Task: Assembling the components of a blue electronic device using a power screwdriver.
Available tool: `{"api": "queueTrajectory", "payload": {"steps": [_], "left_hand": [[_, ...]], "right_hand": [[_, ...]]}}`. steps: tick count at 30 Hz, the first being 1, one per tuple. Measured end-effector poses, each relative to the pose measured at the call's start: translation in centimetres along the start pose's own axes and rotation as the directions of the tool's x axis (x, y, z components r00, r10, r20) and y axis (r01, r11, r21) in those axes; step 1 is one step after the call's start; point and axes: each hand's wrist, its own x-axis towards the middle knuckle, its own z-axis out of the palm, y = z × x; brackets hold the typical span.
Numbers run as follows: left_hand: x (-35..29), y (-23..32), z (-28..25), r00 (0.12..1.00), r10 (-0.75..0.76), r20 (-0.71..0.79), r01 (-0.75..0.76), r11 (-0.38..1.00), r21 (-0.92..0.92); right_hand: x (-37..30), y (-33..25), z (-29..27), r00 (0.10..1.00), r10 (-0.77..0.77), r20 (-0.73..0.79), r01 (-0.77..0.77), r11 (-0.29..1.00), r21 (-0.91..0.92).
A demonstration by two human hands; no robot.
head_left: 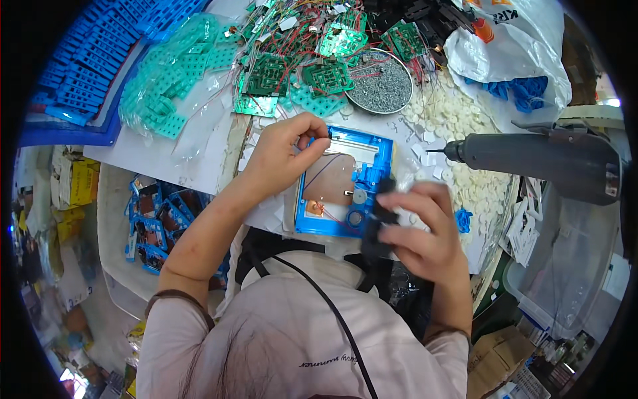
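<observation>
A blue plastic casing (379, 155) lies on the work table in front of me, with a brown board (335, 176), thin wires and small round parts inside it. My left hand (282, 149) is at the casing's far left corner, thumb and fingers pinched together; whatever is between the fingertips is too small to make out. At the casing's right edge, my right hand (425, 229) grips a black plastic part (377, 233). That part is smeared by motion and overlaps the casing's near right side.
Green circuit boards (268, 74) with wires, a round dish of small screws (380, 86) and teal pads (174, 90) lie beyond. An electric screwdriver (531, 159) juts in from the right over scattered white discs (488, 193). A bin of blue assemblies (119, 246) stands at left.
</observation>
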Motion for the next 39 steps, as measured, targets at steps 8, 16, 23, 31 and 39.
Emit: {"api": "queueTrajectory", "payload": {"steps": [8,16,23,31,39], "left_hand": [[-0.5,-1.3,0.4,0.997,-0.052,-0.053,0.039,0.975,-0.220],[-0.8,-1.3,0.1,0.999,-0.047,-0.018,0.043,0.981,-0.187],[-1.0,-0.5,-0.6,0.995,-0.092,0.039,0.096,0.987,-0.126],[0.0,-0.4,-0.5,0.998,0.003,0.057,0.000,0.999,-0.054],[0.1,-0.4,-0.7,0.988,0.149,0.038,-0.152,0.982,0.112]], "right_hand": [[1.4,4.0,6.9,0.953,0.304,0.012,-0.154,0.448,0.881],[0.6,4.5,7.2,0.946,0.322,0.046,-0.184,0.411,0.893],[3.3,4.4,4.9,0.976,0.217,-0.008,-0.217,0.969,-0.116],[2.7,5.1,5.4,0.954,0.292,0.069,-0.289,0.956,-0.050],[4.8,4.6,1.7,0.948,0.258,0.188,-0.272,0.960,0.057]]}}
